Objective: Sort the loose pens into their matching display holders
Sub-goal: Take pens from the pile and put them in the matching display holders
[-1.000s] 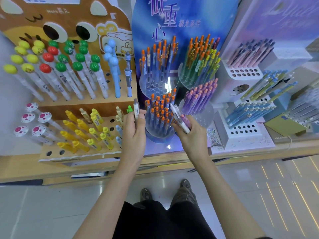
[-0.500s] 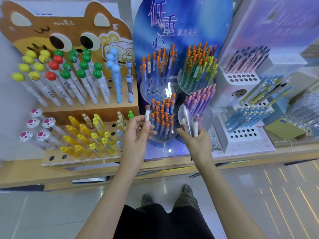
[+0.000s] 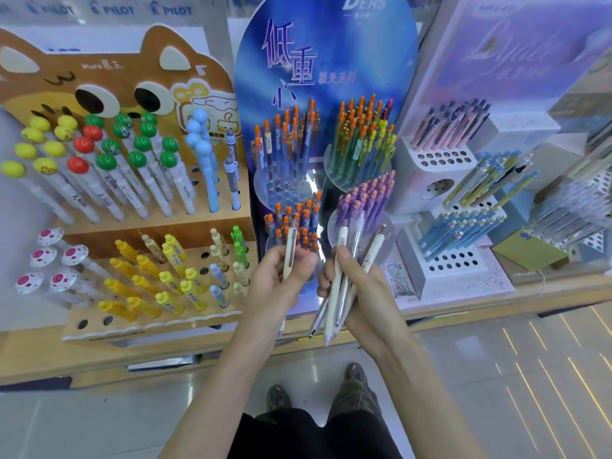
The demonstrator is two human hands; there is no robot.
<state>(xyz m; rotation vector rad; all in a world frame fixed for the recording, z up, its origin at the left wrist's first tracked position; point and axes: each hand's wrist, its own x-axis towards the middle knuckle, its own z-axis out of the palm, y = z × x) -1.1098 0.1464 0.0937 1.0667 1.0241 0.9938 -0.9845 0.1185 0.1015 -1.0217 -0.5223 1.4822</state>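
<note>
The single pen [image 3: 290,246] is cream, the bundled pens [image 3: 333,309] cream and clear, the backboard [image 3: 324,61] blue, the cat stand [image 3: 109,71] brown.

Two hands of mine: the left hand [image 3: 275,283] holds one cream pen [image 3: 289,246]; the right hand [image 3: 361,286] holds a bundle of pens [image 3: 342,240], at least three, the rest hidden in my grip. On the blue stand [image 3: 331,61]: four round holders [image 3: 284,190]. On the cat stand [image 3: 109,77]: three red-topped pens [image 3: 77,164], five pink-topped pens [image 3: 63,279]. Below: two shoes [image 3: 276,397].
</note>
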